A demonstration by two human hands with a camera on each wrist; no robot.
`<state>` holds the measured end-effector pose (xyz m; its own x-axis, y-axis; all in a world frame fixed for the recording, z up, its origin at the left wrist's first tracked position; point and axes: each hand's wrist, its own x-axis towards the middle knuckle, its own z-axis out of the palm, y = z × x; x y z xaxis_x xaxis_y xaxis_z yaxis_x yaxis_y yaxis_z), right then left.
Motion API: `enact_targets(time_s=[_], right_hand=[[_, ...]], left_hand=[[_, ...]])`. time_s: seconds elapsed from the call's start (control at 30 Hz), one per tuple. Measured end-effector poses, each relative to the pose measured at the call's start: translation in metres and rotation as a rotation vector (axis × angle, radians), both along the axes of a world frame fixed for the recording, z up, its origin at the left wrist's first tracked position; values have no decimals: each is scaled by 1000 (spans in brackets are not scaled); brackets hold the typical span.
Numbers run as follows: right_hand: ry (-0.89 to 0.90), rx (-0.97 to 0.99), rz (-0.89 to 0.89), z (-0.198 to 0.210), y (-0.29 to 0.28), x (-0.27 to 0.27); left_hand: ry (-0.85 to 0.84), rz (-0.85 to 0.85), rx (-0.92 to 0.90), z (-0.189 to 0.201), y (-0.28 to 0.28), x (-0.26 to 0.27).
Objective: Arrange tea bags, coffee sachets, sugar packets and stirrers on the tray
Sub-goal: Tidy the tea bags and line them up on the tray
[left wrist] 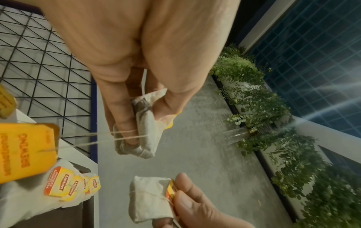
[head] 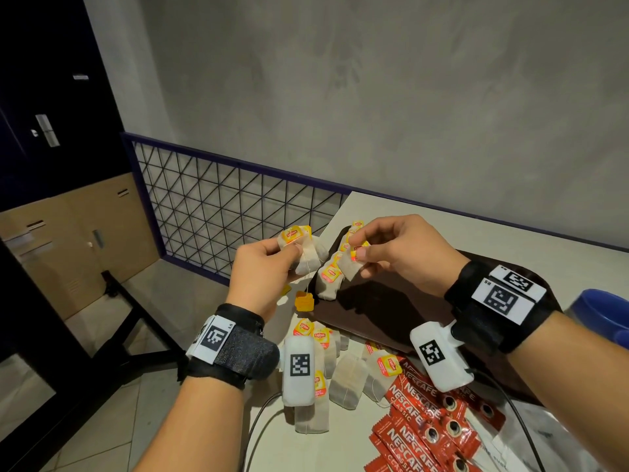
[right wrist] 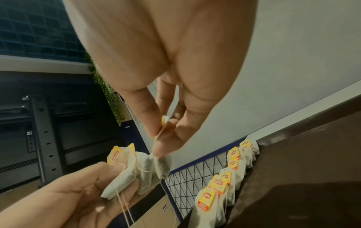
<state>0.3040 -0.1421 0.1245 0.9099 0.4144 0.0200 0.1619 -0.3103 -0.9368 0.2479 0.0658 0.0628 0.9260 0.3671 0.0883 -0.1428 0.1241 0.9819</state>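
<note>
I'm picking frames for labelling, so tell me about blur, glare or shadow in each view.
Head view: sharp, wide-angle bend, hands' shadow on the tray. Left wrist view: the dangling yellow tag is soft, light streaks at right. Right wrist view: the right hand is dim, edges stretched.

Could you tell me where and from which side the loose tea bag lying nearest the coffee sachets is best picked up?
I would pinch the tea bag by its upper edge, coming from above. It lies flat on the table, overlapping its neighbours, so the flat paper offers little to grasp, and the red coffee sachets crowd its right side.
</note>
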Motion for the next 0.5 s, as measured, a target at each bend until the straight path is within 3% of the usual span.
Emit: enact_targets(time_s=[0.33,0.5], right_hand=[[-99,-75,-90,0,-3,3],[-64,-45,-48,4,-5,-3]], left_hand=[[18,16,11,-1,-1,1],[13,12,18,1,-2,0]])
